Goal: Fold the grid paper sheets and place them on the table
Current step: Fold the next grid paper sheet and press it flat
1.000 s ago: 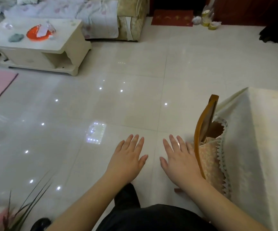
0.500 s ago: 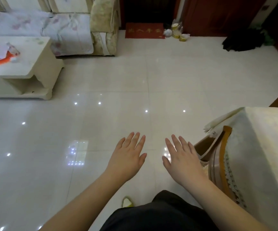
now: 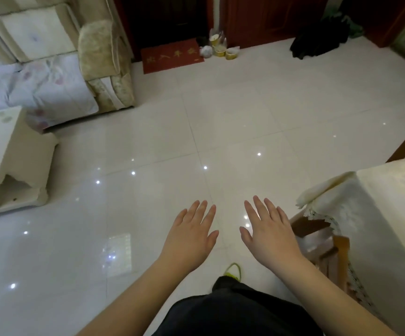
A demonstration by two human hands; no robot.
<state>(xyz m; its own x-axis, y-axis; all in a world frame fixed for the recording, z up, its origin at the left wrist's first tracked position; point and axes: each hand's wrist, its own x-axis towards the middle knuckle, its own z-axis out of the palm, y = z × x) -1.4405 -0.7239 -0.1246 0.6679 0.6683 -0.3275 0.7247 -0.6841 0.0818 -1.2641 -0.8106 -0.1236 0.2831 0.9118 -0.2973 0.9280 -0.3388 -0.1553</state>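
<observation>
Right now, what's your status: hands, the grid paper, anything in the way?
Left hand and right hand open, empty, held out over the floor. No grid paper in view. Cloth-covered table at right, wooden chair tucked beside it.

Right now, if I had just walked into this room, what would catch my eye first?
Two bare hands, the left hand and the right hand, held out flat with spread fingers above the glossy pale tiled floor, holding nothing. At right stands a table under a cream lace-edged tablecloth. Farther off, a red doormat with gold lettering lies before a dark doorway. No grid paper shows.
</observation>
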